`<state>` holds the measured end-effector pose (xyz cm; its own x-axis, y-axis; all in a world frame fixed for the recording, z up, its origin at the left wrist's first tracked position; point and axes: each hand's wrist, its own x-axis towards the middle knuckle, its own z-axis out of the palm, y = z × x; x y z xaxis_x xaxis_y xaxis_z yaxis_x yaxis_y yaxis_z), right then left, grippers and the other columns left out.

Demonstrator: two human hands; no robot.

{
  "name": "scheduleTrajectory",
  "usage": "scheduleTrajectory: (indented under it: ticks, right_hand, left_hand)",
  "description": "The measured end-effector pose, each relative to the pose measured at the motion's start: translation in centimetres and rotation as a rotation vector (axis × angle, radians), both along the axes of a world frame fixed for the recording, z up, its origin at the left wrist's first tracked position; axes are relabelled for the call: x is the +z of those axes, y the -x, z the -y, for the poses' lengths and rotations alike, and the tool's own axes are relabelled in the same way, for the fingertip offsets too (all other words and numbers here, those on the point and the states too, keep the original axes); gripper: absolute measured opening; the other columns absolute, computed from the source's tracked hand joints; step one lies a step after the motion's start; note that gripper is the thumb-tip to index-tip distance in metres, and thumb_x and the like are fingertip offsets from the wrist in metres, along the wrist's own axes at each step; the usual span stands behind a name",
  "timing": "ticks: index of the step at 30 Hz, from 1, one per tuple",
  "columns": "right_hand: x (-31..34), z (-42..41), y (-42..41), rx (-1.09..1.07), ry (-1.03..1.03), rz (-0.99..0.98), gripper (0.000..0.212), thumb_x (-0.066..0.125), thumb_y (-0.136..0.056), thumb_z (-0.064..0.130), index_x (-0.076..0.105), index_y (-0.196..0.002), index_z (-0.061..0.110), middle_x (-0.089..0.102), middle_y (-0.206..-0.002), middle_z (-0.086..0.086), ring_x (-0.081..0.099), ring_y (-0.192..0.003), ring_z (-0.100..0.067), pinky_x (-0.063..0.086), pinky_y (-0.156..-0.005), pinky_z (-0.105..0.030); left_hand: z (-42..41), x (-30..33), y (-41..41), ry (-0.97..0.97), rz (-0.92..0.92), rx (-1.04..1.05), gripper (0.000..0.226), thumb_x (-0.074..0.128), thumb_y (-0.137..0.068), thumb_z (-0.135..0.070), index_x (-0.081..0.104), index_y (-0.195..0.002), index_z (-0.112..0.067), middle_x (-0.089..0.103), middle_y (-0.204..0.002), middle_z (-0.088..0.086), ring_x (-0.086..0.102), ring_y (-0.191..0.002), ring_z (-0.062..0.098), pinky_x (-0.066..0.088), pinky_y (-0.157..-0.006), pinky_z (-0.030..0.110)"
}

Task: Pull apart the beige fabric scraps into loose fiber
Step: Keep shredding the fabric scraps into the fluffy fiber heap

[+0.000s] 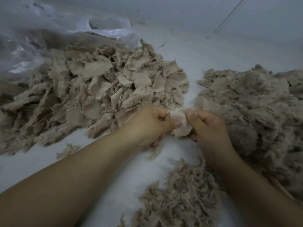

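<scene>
1. Left hand (148, 124): fingers curled, thumb and fingers pinching the left edge of a small beige fabric scrap with a fuzzy pile side (180, 126). The thumbnail lies on the scrap's face.
2. Right hand (208, 126): fingers curled, thumb and forefinger pinching the right edge of the same scrap. The two hands are close together, with the scrap spanning the gap between them, held just above the white work surface (172, 51).
3. Scrap in hand: the flat woven backing faces the camera; frayed fibre shows along its lower edge.
4. Large heap of unprocessed beige fabric scraps (91, 89): lies on the surface to the left of the hands and beyond them. Flat backing pieces and fuzzy pieces are mixed. The left hand is just in front of its near edge.
5. Mound of loose beige fibre (255, 112): lies to the right of the hands, behind the right wrist. A few flat scraps rest on its left edge.
6. Smaller patch of stringy beige fibre (180, 194): lies on the surface between the two forearms, near the lower edge of the view.
7. Crumpled translucent plastic bag (49, 30): lies at the upper left, touching the far side of the scrap heap.
</scene>
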<state>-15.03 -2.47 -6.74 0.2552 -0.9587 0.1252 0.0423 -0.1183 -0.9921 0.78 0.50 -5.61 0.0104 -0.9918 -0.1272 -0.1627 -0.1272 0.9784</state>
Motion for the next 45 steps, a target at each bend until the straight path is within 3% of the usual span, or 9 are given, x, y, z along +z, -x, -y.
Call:
scheduleTrajectory:
  ticks: [6, 10, 14, 18, 24, 30, 34, 37, 45]
  right_hand:
    - [-0.5, 0.7, 0.6, -0.207, -0.107, 0.023, 0.048, 0.052, -0.102, 0.024, 0.056, -0.054, 0.02, 0.037, -0.047, 0.009, 0.03, -0.042, -0.004, 0.028, -0.04, -0.018]
    - [-0.7, 0.8, 0.7, -0.218, -0.122, 0.087, 0.05, 0.052, -0.102, 0.025, 0.058, -0.052, 0.023, 0.037, -0.046, 0.012, 0.029, -0.041, -0.003, 0.028, -0.04, -0.017]
    - [-0.6, 0.7, 0.5, -0.193, -0.128, 0.114, 0.051, 0.052, -0.102, 0.021, 0.056, -0.051, 0.023, 0.032, -0.045, 0.012, 0.025, -0.041, -0.004, 0.025, -0.039, -0.019]
    - [-0.4, 0.5, 0.5, -0.215, -0.144, 0.138, 0.047, 0.052, -0.101, 0.02, 0.053, -0.055, 0.022, 0.034, -0.044, 0.013, 0.029, -0.04, -0.003, 0.029, -0.039, -0.016]
    - [-0.1, 0.5, 0.6, -0.244, -0.246, 0.182, 0.037, 0.052, -0.101, 0.02, 0.049, -0.064, 0.014, 0.038, -0.048, 0.008, 0.032, -0.04, -0.003, 0.03, -0.036, -0.018]
    - [0.1, 0.4, 0.3, -0.223, -0.249, 0.224, 0.037, 0.05, -0.102, 0.019, 0.05, -0.065, 0.013, 0.048, -0.048, 0.004, 0.043, -0.042, -0.005, 0.035, -0.039, -0.017]
    - [0.0, 0.9, 0.5, -0.215, -0.261, 0.16, 0.036, 0.051, -0.101, 0.016, 0.055, -0.065, 0.012, 0.048, -0.054, -0.003, 0.041, -0.045, -0.006, 0.032, -0.04, -0.017]
    - [0.1, 1.6, 0.8, -0.18, -0.346, 0.127, 0.024, 0.049, -0.1, 0.011, 0.067, -0.085, 0.008, 0.059, -0.055, 0.006, 0.047, -0.044, -0.001, 0.033, -0.038, -0.016]
    - [1.0, 3.6, 0.2, -0.103, -0.524, -0.041, 0.013, 0.06, -0.095, 0.016, 0.065, -0.091, 0.004, 0.03, -0.048, 0.008, 0.023, -0.035, -0.004, 0.019, -0.031, -0.018]
  left_hand:
    - [1.1, 0.1, -1.1, 0.219, -0.032, 0.388, 0.038, 0.067, -0.092, -0.018, 0.057, -0.055, -0.014, 0.045, -0.04, -0.002, 0.038, -0.032, 0.012, 0.03, -0.036, 0.017]
    - [1.2, -0.2, -2.2, 0.502, 0.562, 0.576, 0.033, 0.077, -0.08, -0.016, 0.05, -0.062, -0.014, 0.049, -0.052, -0.009, 0.046, -0.047, 0.002, 0.041, -0.048, 0.023]
    - [0.2, -0.3, -0.5, 0.772, 1.281, 0.297, 0.017, 0.069, -0.063, 0.002, 0.06, -0.075, -0.007, 0.057, -0.064, 0.009, 0.054, -0.049, 0.03, 0.033, -0.044, 0.025]
    - [-1.2, -0.4, 1.9, 0.785, 1.55, 0.043, 0.013, 0.051, -0.067, -0.01, 0.062, -0.068, -0.015, 0.058, -0.06, 0.003, 0.056, -0.051, 0.024, 0.025, -0.047, 0.025]
    - [-4.1, -1.7, 5.1, 0.649, 1.303, -0.151, 0.018, 0.049, -0.068, -0.018, 0.064, -0.079, -0.015, 0.058, -0.061, 0.001, 0.054, -0.047, 0.023, 0.033, -0.04, 0.024]
    - [0.4, -1.2, 4.5, 0.426, 0.991, 0.004, 0.035, 0.06, -0.089, -0.02, 0.045, -0.119, -0.011, 0.056, -0.103, 0.013, 0.059, -0.074, 0.035, 0.043, -0.052, 0.038]
    - [3.3, -0.8, 3.9, 0.396, 0.986, -0.094, 0.002, 0.058, -0.086, -0.011, 0.058, -0.085, -0.01, 0.054, -0.082, 0.008, 0.059, -0.079, 0.033, 0.048, -0.062, 0.04]
    - [3.4, -1.5, 2.4, 0.432, 0.892, -0.051, 0.013, 0.059, -0.087, -0.008, 0.071, -0.09, -0.004, 0.065, -0.087, 0.017, 0.06, -0.084, 0.034, 0.049, -0.071, 0.042]
    - [1.9, -1.6, -0.9, 0.556, 0.741, 0.168, 0.007, 0.063, -0.087, -0.001, 0.065, -0.081, 0.001, 0.056, -0.086, 0.012, 0.056, -0.078, 0.03, 0.046, -0.066, 0.043]
